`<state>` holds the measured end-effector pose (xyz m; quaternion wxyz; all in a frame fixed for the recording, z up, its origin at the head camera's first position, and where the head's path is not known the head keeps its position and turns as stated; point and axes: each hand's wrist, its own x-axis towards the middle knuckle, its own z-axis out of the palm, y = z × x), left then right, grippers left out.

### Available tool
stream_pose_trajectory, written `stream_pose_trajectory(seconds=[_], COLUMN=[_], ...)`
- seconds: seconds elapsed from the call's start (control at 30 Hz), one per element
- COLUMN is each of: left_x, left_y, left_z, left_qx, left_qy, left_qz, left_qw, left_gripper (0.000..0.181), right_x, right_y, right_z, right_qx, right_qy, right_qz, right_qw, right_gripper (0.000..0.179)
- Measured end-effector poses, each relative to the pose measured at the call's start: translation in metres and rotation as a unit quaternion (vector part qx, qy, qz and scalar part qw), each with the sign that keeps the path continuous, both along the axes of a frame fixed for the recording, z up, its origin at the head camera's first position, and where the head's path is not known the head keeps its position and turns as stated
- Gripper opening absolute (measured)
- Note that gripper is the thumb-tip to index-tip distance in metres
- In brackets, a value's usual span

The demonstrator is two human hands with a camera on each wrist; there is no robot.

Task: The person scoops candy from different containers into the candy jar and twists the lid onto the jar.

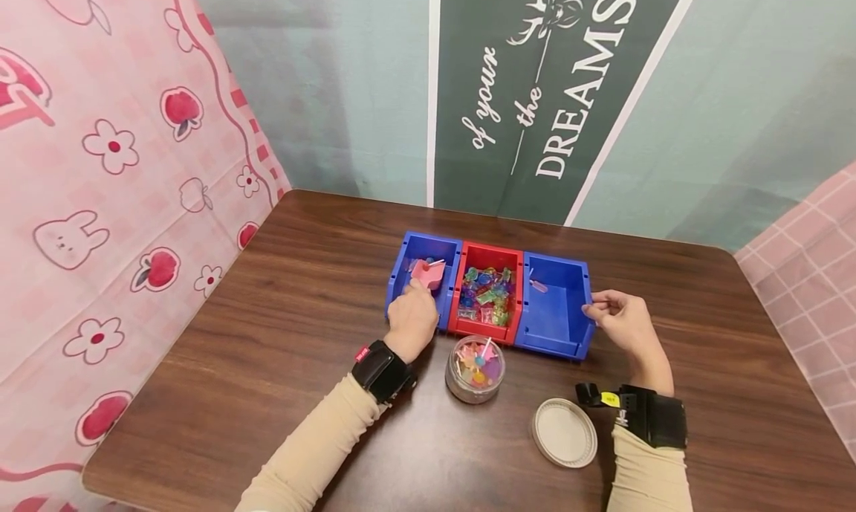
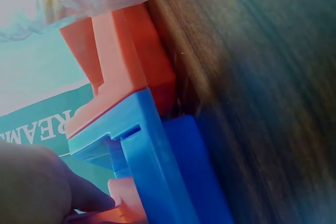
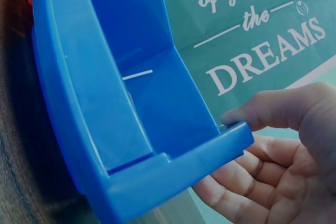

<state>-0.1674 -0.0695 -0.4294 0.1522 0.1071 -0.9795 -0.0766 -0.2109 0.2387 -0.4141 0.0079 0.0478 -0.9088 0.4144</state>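
Note:
My left hand [image 1: 412,319] grips a small pink scoop [image 1: 428,274] inside the left blue bin [image 1: 436,246]. A white stick and a few small pieces lie by the scoop, partly hidden. In the left wrist view, the thumb presses on the pink scoop [image 2: 128,198] behind the bin's front wall. My right hand [image 1: 622,319] pinches the right side wall of the right blue bin [image 1: 551,311]. The right wrist view has the thumb on top of the rim and the fingers beneath. One pink piece with a white stick [image 3: 137,75] lies in that bin.
Between the blue bins, a red bin [image 1: 491,253] holds many colorful translucent pieces. In front stands an open clear jar [image 1: 464,389] of colorful pieces, one stick poking up. Its round, pale lid [image 1: 565,432] lies on the wooden table [image 1: 281,296] near the right wrist.

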Motion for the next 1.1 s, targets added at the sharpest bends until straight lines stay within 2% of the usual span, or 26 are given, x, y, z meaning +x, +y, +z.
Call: stream_pose_trajectory(seconds=[0.23, 0.33, 0.53, 0.87, 1.1], left_x=[0.006, 0.009, 0.010, 0.001, -0.010], left_y=[0.001, 0.003, 0.003, 0.004, 0.001], left_z=[0.002, 0.005, 0.014, 0.026, 0.023], left_qx=[-0.007, -0.010, -0.029, -0.023, -0.015], left_qy=[0.024, 0.017, -0.031, -0.045, -0.058], left_qz=[0.010, 0.019, 0.022, 0.010, 0.029], left_qw=[0.9996, 0.9996, 0.9989, 0.9987, 0.9978], left_gripper=[0.012, 0.012, 0.019, 0.024, 0.022], right_x=[0.001, 0.001, 0.000, 0.000, 0.000], right_y=[0.003, 0.004, 0.003, 0.003, 0.002], right_z=[-0.001, -0.001, 0.000, 0.000, -0.002], right_qx=[-0.003, -0.006, -0.006, -0.009, -0.012], right_qy=[-0.002, 0.000, -0.003, -0.009, -0.005], right_qz=[-0.002, -0.002, -0.003, -0.001, 0.003], right_qw=[1.0000, 1.0000, 1.0000, 0.9999, 0.9999], right_gripper=[0.029, 0.029, 0.030, 0.031, 0.029])
